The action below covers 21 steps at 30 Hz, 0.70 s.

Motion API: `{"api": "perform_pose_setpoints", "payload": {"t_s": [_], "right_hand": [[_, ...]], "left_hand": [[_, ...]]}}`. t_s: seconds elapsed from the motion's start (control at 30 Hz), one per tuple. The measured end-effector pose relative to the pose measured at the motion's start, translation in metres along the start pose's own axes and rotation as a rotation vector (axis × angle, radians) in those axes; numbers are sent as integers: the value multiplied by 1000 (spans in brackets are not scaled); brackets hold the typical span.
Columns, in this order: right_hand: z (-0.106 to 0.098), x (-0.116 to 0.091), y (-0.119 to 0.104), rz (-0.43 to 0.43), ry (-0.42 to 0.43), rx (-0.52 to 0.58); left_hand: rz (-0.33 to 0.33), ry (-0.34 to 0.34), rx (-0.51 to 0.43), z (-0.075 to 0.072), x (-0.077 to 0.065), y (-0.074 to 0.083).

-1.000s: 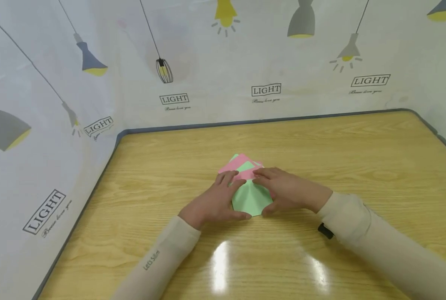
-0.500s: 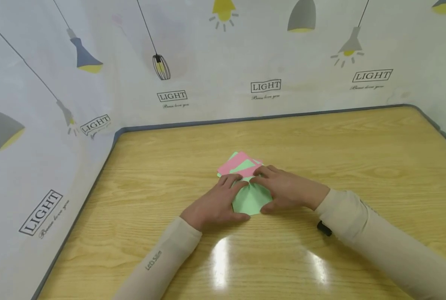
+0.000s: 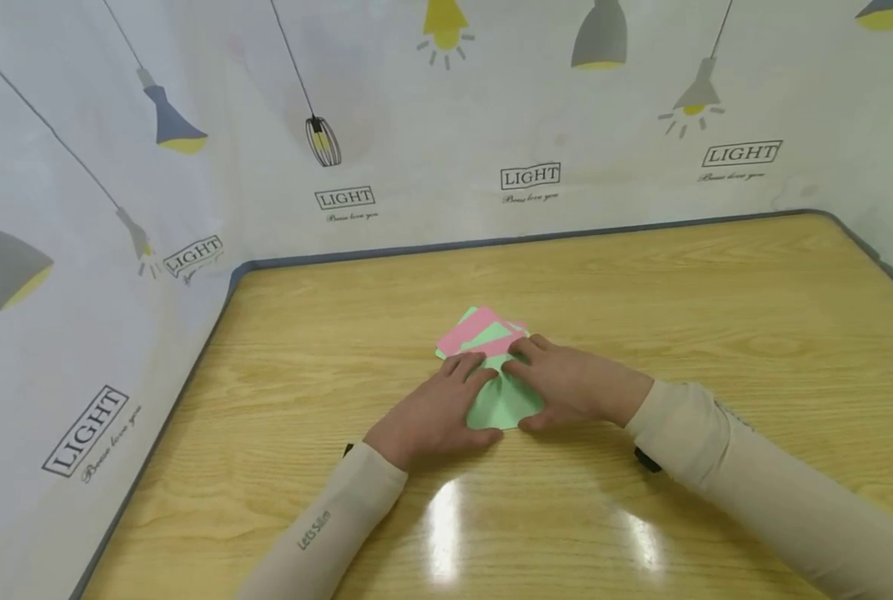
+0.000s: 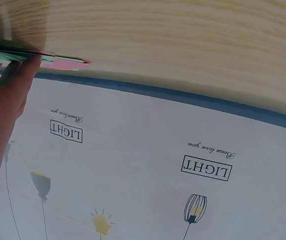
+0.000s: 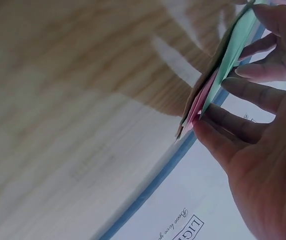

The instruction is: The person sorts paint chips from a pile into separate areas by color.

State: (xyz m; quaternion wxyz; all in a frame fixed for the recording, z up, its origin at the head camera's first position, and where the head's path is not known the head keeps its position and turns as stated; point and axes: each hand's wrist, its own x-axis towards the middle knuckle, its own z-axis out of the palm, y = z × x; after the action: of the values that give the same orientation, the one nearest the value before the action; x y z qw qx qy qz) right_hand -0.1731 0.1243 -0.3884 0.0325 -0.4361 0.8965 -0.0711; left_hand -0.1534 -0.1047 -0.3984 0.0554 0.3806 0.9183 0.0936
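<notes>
In the head view a layered stack of pink paper and green paper pieces lies on the table. The top green piece bulges, with a crease at its middle. My left hand holds the stack's left side, thumb at the near edge and bent fingers on top. Opposite, my right hand holds the right side, its thumb at the near edge too. The right wrist view has the green paper edge-on over pink layers, with fingertips against it. Only part of my left hand shows in the left wrist view.
The wooden table meets a pale wall covering printed with lamps, with a dark blue edge strip along the join. A small black item shows beneath the right sleeve.
The left fingers have drawn slightly back toward me, so more of the pink paper at the far left shows. The right hand has shifted a little left. Both hands stay on the stack.
</notes>
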Motion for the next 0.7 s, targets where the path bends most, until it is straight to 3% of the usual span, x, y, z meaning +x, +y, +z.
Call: {"api": "perform_pose_setpoints", "payload": {"t_s": [0.23, 0.43, 0.7], "right_hand": [[0, -1, 0, 8, -18, 3], [0, -7, 4, 15, 19, 78], [-14, -51, 14, 98, 36, 178]], "left_hand": [[19, 45, 67, 2, 2, -1], [17, 73, 41, 1, 4, 1], [108, 62, -16, -3, 26, 27]]}}
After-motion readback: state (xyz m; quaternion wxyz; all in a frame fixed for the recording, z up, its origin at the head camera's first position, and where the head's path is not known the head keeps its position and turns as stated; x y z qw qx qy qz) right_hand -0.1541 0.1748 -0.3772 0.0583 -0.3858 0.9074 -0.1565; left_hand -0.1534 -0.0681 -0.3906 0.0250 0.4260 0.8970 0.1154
